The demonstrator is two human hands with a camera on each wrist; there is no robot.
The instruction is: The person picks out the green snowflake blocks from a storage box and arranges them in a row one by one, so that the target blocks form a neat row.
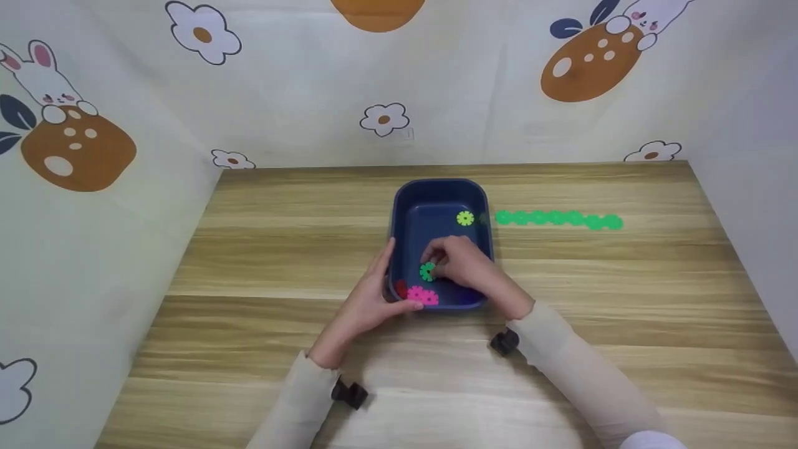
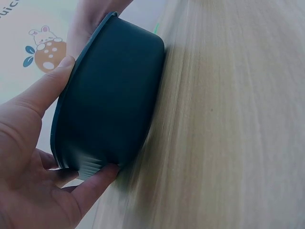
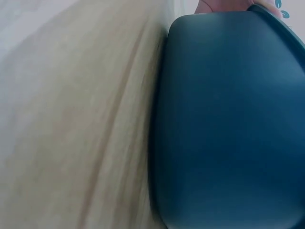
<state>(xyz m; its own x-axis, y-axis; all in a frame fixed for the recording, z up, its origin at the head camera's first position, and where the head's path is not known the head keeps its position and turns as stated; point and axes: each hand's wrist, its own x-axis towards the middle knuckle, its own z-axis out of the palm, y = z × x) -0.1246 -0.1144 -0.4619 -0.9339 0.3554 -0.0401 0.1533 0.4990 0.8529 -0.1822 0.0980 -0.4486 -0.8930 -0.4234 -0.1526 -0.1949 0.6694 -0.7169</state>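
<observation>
A deep dark blue plastic tub (image 1: 408, 193) stands on the wooden table. My left hand (image 1: 369, 296) holds its near left corner, thumb along the near rim and fingers against the left wall; the left wrist view shows this grip on the tub wall (image 2: 112, 90). Reaching inside, my right hand (image 1: 464, 262) pinches a green notched snowflake disc (image 1: 427, 272) between thumb and fingers. Pink discs (image 1: 423, 295) and a red disc (image 1: 401, 288) lie in the near left corner, by my left thumb. Farther back in the tub is a yellow-green disc (image 1: 465, 218).
Right of the tub, several green discs (image 1: 557, 217) form a joined chain on the table (image 1: 623, 299). A printed cloth (image 1: 449, 81) with flowers and rabbits hangs behind the table. Each sleeve carries a black wrist mount (image 1: 350, 393).
</observation>
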